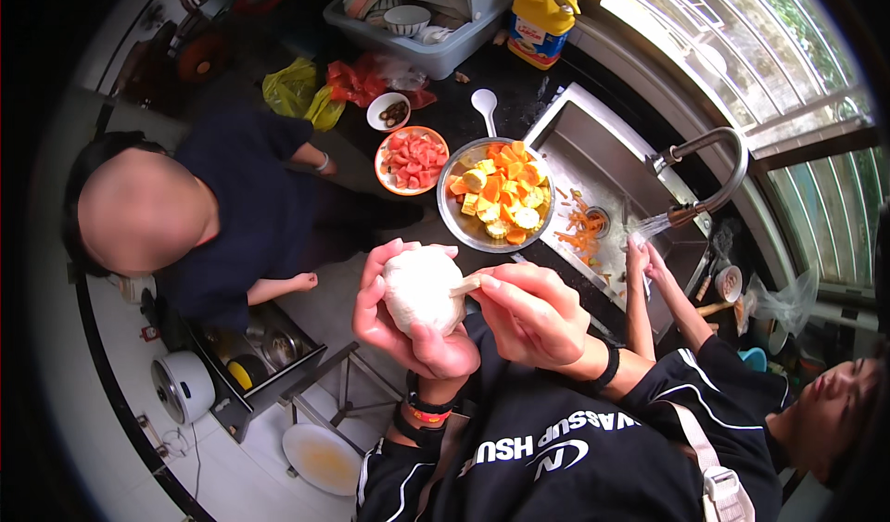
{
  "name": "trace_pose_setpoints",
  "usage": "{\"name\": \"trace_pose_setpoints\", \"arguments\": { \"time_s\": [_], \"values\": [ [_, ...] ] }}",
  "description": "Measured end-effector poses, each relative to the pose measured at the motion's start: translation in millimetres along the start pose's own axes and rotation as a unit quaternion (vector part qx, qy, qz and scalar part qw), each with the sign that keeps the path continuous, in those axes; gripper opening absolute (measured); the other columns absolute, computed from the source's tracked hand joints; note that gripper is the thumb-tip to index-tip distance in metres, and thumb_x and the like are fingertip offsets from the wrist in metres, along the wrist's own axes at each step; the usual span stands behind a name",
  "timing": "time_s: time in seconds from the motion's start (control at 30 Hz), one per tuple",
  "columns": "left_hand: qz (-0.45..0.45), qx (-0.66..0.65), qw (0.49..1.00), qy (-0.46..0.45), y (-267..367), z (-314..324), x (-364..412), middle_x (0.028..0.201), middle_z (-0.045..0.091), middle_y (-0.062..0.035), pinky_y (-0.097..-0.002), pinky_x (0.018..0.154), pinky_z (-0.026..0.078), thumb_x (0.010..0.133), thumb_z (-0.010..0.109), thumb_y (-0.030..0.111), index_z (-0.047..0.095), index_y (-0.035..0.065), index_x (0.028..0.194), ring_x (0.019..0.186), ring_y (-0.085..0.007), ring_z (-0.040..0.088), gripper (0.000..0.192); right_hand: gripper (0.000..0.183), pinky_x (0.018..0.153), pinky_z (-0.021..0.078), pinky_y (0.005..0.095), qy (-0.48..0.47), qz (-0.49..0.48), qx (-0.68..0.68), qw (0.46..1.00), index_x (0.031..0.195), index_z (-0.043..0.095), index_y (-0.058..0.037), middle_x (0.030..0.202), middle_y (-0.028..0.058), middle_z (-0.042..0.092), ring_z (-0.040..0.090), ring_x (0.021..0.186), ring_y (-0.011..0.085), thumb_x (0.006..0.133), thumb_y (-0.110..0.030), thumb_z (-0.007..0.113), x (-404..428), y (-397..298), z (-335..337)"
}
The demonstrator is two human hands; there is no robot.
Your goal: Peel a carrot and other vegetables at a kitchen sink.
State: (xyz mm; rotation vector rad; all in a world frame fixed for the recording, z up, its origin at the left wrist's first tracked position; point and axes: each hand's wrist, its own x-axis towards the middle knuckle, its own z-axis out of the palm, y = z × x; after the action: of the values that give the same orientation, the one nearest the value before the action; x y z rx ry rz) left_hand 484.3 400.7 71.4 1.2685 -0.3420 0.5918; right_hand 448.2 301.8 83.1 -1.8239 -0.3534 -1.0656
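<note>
A whole white garlic bulb [421, 289] rests in my left hand [410, 334], whose fingers curl around it. My right hand [535, 313] pinches the bulb's dry stem between thumb and fingertips. Beyond my hands stands a steel bowl [445, 205] of cut corn and carrot pieces. Beside it are an orange-rimmed plate [379, 167] of red diced food, perhaps tomato, and a small white bowl [373, 108] with dark pieces in it. A white spoon [484, 105] lies behind the steel bowl.
At the right, another person's hands [643, 258] are under the running faucet [730, 174] over the sink [619, 160]. A second person [243, 188] stands at the left near an open drawer [285, 383]. A dish tub [431, 56] and yellow-capped jug [539, 28] stand behind.
</note>
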Motion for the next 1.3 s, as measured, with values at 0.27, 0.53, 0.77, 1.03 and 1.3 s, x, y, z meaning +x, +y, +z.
{"name": "trace_pose_setpoints", "arguments": {
  "time_s": [0.27, 0.53, 0.77, 1.03, 1.3],
  "values": [
    [-0.087, -0.076, 0.993, -0.011, -2, 1, 0, 0.129, 0.044, -0.0274, -0.0464, 0.085, 0.052, 0.094, 0.043, 0.033, 0.033, 0.0055, 0.131, 0.104, -0.0348, 0.054, 0.047, 0.031, 0.067, 0.0596, 0.0351, 0.007, -0.063, -0.053, 0.997, 0.104, 0.067, 0.0081, 0.094, 0.019, 0.067, 0.07, 0.077, 0.0298, 0.074, 0.003, 0.072, 2, 9, 2],
    [-0.204, -0.088, 0.974, -0.053, -6, -3, -8, 0.13, 0.045, -0.0241, -0.0444, 0.094, 0.047, 0.094, 0.043, 0.031, 0.037, 0.004, 0.128, 0.112, -0.0331, 0.051, 0.044, 0.026, 0.061, 0.0568, 0.0314, 0.08, 0.033, -0.108, 0.99, 0.097, 0.066, 0.0049, 0.086, 0.0162, 0.067, 0.068, 0.071, 0.0257, 0.073, 0.002, 0.076, -13, 4, 8],
    [-0.288, -0.07, 0.941, -0.161, -24, -26, -28, 0.125, 0.048, -0.022, -0.0417, 0.096, 0.043, 0.095, 0.043, 0.028, 0.039, 0.0002, 0.122, 0.11, -0.029, 0.051, 0.04, 0.018, 0.063, 0.0528, 0.032, 0.037, 0.222, -0.065, 0.972, 0.091, 0.061, 0.0001, 0.085, 0.012, 0.063, 0.065, 0.074, 0.0239, 0.078, 0.0, 0.074, -35, -12, -6],
    [-0.222, -0.038, 0.936, -0.27, -19, -46, -46, 0.119, 0.052, -0.0182, -0.0386, 0.095, 0.043, 0.098, 0.041, 0.029, 0.043, 0.0016, 0.119, 0.105, -0.025, 0.052, 0.034, 0.013, 0.066, 0.0554, 0.0272, 0.183, 0.273, -0.071, 0.942, 0.091, 0.064, 0.0019, 0.086, 0.0119, 0.066, 0.068, 0.073, 0.0182, 0.082, 0.0, 0.073, -82, -45, 9],
    [-0.188, -0.064, 0.91, -0.364, -17, -102, -86, 0.118, 0.051, -0.0179, -0.0395, 0.094, 0.044, 0.092, 0.049, 0.024, 0.041, 0.0012, 0.112, 0.104, -0.0245, 0.053, 0.032, 0.014, 0.062, 0.0548, 0.0262, 0.168, 0.334, -0.127, 0.919, 0.091, 0.061, 0.0027, 0.081, 0.011, 0.064, 0.066, 0.068, 0.0176, 0.083, -0.001, 0.072, -138, -89, 23]
  ]
}}
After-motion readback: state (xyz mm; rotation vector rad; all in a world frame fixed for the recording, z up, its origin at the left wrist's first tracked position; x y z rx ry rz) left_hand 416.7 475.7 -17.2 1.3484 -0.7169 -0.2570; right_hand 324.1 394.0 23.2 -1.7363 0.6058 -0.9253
